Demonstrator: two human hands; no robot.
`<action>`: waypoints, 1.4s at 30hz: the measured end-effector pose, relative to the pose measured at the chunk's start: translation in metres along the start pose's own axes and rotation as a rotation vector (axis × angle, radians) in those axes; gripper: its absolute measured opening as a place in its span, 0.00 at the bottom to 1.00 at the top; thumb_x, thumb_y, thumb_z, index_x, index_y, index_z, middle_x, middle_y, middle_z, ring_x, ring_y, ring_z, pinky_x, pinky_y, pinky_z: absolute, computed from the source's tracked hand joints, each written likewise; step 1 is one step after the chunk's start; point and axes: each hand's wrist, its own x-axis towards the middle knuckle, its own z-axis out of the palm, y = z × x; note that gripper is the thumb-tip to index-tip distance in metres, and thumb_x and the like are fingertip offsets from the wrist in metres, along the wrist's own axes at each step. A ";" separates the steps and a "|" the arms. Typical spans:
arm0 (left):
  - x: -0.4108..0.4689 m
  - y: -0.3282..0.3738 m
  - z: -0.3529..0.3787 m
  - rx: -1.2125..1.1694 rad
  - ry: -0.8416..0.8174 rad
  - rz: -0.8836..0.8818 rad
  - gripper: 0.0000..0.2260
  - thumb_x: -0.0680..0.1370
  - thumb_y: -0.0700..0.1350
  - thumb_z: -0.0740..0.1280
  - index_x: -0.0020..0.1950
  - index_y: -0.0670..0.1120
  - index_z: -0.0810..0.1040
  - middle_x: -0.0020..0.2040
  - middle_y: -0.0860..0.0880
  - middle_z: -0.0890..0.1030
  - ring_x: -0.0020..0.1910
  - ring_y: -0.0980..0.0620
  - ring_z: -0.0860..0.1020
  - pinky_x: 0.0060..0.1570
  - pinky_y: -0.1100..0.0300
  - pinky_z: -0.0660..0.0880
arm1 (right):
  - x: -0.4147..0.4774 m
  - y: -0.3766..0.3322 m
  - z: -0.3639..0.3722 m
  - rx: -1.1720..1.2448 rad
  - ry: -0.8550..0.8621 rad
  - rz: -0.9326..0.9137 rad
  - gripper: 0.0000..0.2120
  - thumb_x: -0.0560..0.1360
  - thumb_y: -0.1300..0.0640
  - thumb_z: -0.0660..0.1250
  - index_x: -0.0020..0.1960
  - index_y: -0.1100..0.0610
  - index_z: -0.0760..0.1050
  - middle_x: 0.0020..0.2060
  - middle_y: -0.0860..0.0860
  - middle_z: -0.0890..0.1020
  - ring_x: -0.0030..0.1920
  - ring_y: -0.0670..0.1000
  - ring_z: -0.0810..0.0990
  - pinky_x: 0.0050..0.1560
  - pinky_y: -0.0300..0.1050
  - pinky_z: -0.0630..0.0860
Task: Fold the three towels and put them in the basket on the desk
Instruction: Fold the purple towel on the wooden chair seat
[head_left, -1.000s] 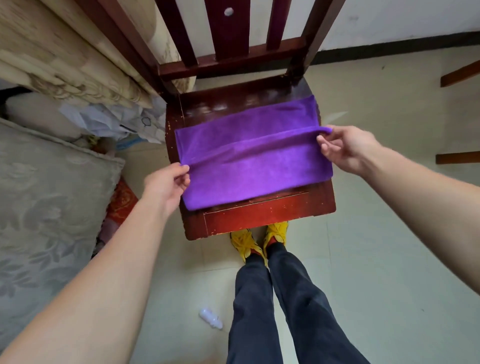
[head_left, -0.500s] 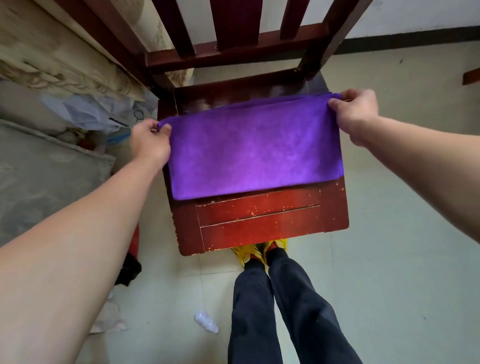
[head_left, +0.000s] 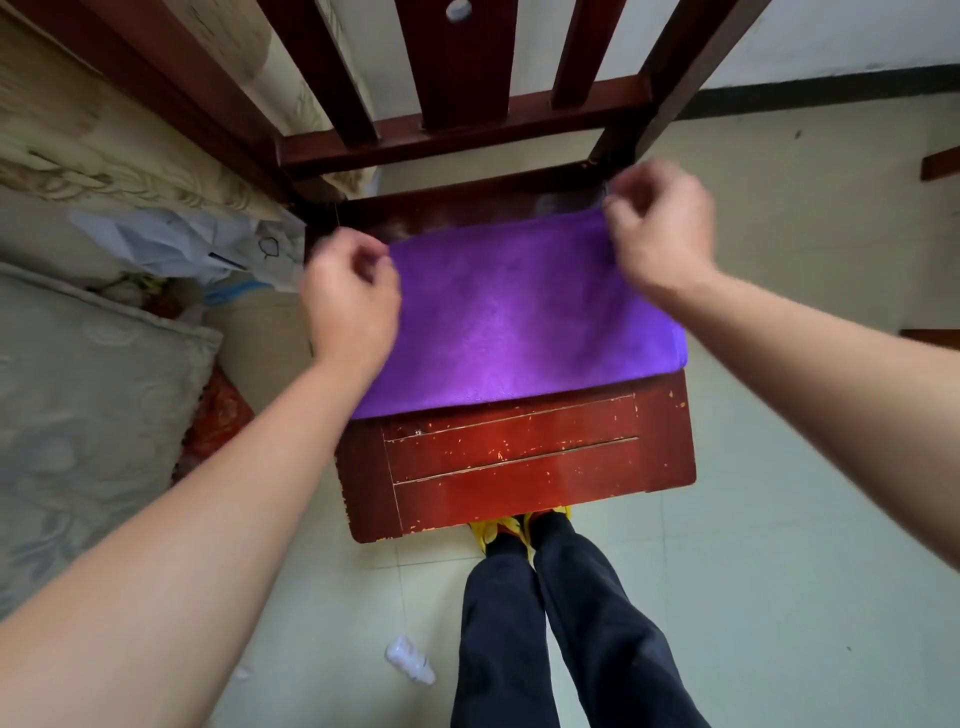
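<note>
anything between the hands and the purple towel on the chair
Nothing visible: the left hand and right hand sit right at the far corners of the purple towel on the chair seat. Blur hides whether they grip.

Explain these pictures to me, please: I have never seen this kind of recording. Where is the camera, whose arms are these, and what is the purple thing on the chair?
There is no machine here. A person wears a wide-angle camera on the head, so the single view looks down past their own arms. The left hand and the right hand are at the two far corners of a purple towel, which lies flat on the seat of a red wooden chair. Both hands have curled fingers at those corners, but motion blur hides whether they pinch the cloth or only hover over it. Below the seat are the person's dark trousers and yellow shoes, and a small plastic bottle lies on the floor. No basket, desk or other towel shows in this view.
</note>
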 end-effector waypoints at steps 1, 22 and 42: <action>-0.005 0.009 0.011 -0.125 -0.137 -0.092 0.06 0.75 0.39 0.65 0.50 0.44 0.79 0.36 0.48 0.78 0.34 0.53 0.75 0.35 0.61 0.73 | -0.009 -0.009 0.015 0.168 -0.148 0.083 0.04 0.73 0.57 0.64 0.44 0.52 0.78 0.40 0.51 0.83 0.40 0.52 0.82 0.41 0.46 0.78; -0.108 -0.055 -0.011 -0.587 -0.121 -0.952 0.08 0.77 0.41 0.68 0.54 0.40 0.78 0.41 0.43 0.82 0.40 0.48 0.83 0.41 0.60 0.77 | -0.091 0.071 -0.003 0.528 -0.257 0.749 0.05 0.75 0.54 0.68 0.43 0.55 0.79 0.34 0.52 0.86 0.34 0.46 0.85 0.40 0.40 0.76; -0.117 -0.062 -0.015 -0.484 0.137 -1.059 0.11 0.71 0.43 0.75 0.39 0.43 0.73 0.33 0.44 0.78 0.23 0.54 0.76 0.23 0.66 0.74 | -0.067 0.080 -0.016 -0.255 -0.116 0.376 0.27 0.64 0.44 0.77 0.56 0.53 0.72 0.54 0.53 0.80 0.57 0.58 0.78 0.54 0.48 0.71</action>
